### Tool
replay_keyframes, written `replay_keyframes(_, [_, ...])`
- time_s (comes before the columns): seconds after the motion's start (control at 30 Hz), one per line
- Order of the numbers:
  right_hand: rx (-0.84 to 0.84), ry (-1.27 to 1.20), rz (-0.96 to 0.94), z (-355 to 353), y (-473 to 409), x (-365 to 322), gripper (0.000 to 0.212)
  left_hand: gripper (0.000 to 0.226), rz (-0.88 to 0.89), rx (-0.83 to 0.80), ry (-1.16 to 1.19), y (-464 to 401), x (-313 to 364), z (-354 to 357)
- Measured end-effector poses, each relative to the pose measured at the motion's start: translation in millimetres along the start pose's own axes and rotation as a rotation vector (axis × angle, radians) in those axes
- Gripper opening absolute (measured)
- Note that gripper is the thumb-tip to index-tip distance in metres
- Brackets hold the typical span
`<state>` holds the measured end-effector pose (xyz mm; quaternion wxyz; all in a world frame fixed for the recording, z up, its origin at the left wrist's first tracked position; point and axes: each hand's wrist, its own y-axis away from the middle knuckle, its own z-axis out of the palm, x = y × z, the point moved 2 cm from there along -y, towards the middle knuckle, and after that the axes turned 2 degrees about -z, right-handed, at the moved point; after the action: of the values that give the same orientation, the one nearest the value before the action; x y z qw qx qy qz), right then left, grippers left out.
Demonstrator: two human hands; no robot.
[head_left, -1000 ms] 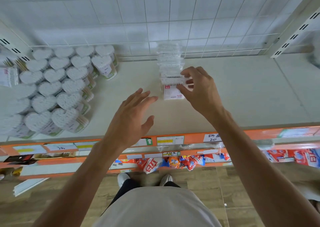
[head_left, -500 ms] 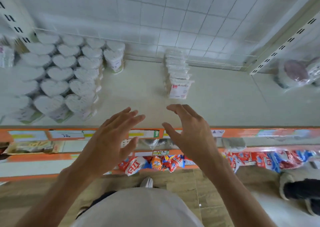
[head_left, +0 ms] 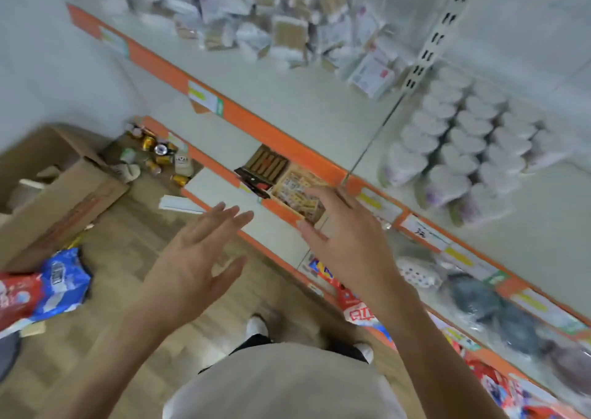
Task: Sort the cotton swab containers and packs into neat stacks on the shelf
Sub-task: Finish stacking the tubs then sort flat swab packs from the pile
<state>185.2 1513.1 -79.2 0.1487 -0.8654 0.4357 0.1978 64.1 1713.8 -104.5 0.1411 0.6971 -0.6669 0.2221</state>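
Shelf: the white shelf with an orange front edge ran diagonally across the view, from upper left to lower right
Cardboard box: an open brown box stood on the wooden floor at the left, well apart from the shelf
Heart containers: the heart-shaped cotton swab containers stood in tidy rows on the right section of the shelf, touching each other
Loose packs: a disordered heap of cotton swab packs lay on the far left section of the same shelf – blurred, so single packs were hard to tell
Snack bag: a blue and red bag lay on the floor below the box
Left hand: the left hand hung in the air above the floor, fingers straight and spread, holding nothing
Right hand: the right hand was in front of the lower shelf edge, fingers relaxed and apart – released, nothing grasped
Small cans: some little cans and bottles stood in the corner on the floor, near the box
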Motion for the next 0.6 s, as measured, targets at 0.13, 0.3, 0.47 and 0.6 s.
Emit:
replay_keyframes(0.13, [-0.064,-0.016,-0.108,36,-34,-56,0.046,0.06,-0.098,0.045,0.014,36,-50,-33])
replay_keyframes(0.3, [-0.136,-0.02,-0.172,59,-66,-93,0.052,0.06,-0.125,0.072,0.0,42,-84,-56])
replay_keyframes(0.47, [-0.171,-0.026,-0.17,73,-99,-101,0.052,0.062,-0.163,0.106,0.016,22,-109,-68])
replay_keyframes(0.6, [-0.17,-0.04,-0.163,82,-136,-103,0.053,0.061,-0.189,0.105,0.012,-5,-130,-73])
